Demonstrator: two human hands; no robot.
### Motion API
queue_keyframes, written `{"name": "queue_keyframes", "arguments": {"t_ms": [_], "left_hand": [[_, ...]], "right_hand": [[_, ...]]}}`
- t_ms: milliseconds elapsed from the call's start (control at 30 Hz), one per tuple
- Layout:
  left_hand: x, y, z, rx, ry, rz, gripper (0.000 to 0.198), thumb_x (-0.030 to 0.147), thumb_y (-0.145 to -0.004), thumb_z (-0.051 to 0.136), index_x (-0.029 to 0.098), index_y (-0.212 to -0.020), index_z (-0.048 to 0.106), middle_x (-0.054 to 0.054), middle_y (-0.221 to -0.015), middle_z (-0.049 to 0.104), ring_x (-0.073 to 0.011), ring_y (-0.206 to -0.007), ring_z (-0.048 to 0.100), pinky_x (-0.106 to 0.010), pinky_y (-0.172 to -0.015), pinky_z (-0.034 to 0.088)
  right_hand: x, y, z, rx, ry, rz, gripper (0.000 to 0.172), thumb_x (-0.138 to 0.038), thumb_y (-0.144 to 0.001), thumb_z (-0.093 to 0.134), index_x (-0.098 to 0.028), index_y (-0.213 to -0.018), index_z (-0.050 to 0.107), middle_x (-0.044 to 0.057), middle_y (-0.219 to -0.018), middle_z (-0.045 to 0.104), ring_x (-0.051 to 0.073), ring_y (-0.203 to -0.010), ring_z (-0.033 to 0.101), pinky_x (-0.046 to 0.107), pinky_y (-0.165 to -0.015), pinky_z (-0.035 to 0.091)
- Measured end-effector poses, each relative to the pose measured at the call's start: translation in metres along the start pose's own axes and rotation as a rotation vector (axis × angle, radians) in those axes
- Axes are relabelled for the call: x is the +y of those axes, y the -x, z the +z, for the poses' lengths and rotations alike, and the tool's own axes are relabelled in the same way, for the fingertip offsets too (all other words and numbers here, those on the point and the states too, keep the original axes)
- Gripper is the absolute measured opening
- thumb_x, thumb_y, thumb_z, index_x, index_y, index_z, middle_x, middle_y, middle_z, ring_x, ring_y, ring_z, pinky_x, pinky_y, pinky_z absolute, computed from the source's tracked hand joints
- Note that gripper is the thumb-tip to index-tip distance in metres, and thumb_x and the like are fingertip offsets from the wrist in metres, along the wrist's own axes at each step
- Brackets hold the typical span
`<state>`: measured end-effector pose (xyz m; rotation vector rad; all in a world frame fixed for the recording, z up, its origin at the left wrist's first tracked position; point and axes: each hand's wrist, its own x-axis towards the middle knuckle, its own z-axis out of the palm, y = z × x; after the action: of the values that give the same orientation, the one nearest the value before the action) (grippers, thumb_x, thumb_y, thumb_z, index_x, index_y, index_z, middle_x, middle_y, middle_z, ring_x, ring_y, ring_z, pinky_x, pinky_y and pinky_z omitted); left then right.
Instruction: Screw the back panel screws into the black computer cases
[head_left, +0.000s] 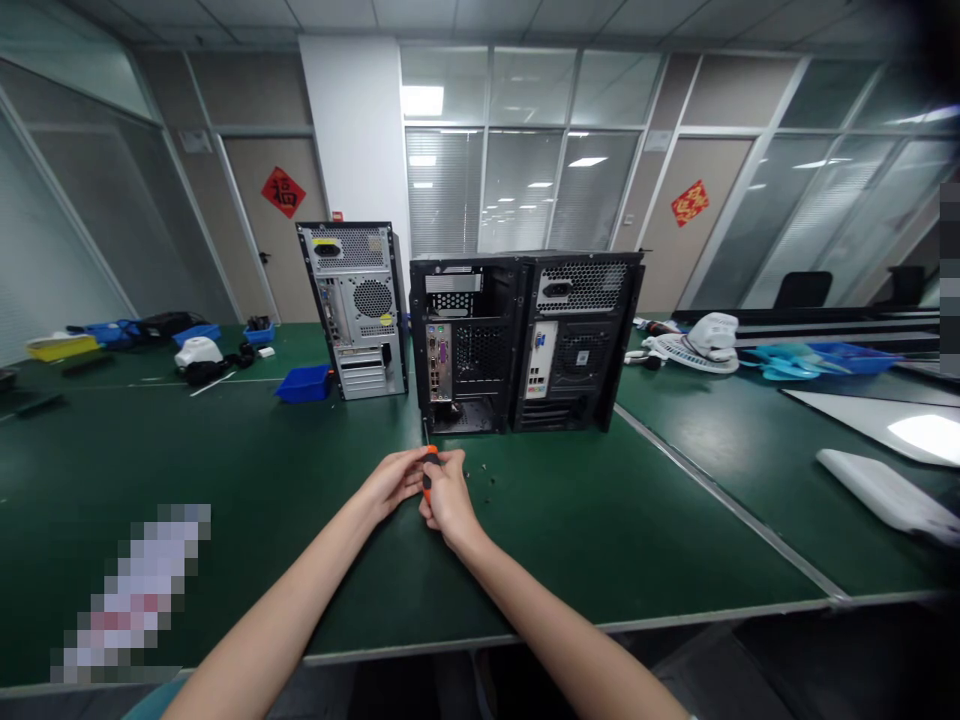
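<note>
An orange-and-black screwdriver (430, 458) is in my right hand (452, 500), whose fingers wrap round its handle. My left hand (396, 482) pinches the upper part of the same handle from the other side. The thin shaft points away from me, up to the lower left corner of an opened black computer case (469, 345); the tip's exact contact is too small to tell. Several small dark screws (486, 475) lie on the green table just right of my hands. The case stands upright with its back panel facing me.
A second black computer case (577, 350) stands against the first on the right. A silver-backed computer tower (352, 310) is at the left, beside a blue bin (304, 384). Farther right are a white device (705, 345) and blue trays (855, 360). A metal strip (720, 495) crosses the table.
</note>
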<state>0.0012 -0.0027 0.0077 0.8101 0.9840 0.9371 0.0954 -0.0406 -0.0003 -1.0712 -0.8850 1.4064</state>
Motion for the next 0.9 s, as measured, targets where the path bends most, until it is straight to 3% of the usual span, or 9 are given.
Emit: {"name": "queue_keyframes", "arguments": {"t_ms": [267,733,900], "left_hand": [[0.0,0.001,0.0,-0.018,-0.001,0.01,0.022,0.027,-0.067,0.071,0.013,-0.085,0.068,0.001,-0.062,0.063,-0.0061,-0.055,0.057,-0.016,-0.054,0.044],[-0.001,-0.001,-0.001,-0.009,-0.015,0.018,0.017,0.026,-0.07,0.07,0.012,-0.079,0.066,0.001,-0.059,0.059,-0.0064,-0.053,0.056,-0.015,-0.054,0.045],[-0.001,-0.002,-0.002,-0.013,-0.024,0.012,0.019,0.026,-0.072,0.068,0.012,-0.085,0.067,0.0,-0.06,0.059,-0.0064,-0.054,0.056,-0.015,-0.053,0.045]], "right_hand": [[-0.005,0.004,0.003,0.112,-0.053,0.014,0.023,-0.033,-0.078,0.045,-0.025,-0.094,0.031,-0.014,-0.05,0.042,0.004,-0.022,0.033,0.01,-0.025,0.016],[-0.019,0.017,0.008,0.105,-0.271,0.081,0.012,-0.027,-0.08,0.035,-0.026,-0.09,0.029,-0.012,-0.048,0.043,0.005,-0.024,0.03,0.01,-0.025,0.014],[-0.018,0.017,0.008,0.112,-0.344,0.077,0.013,-0.027,-0.078,0.036,-0.026,-0.089,0.029,-0.012,-0.048,0.043,0.005,-0.024,0.03,0.011,-0.025,0.013]]}}
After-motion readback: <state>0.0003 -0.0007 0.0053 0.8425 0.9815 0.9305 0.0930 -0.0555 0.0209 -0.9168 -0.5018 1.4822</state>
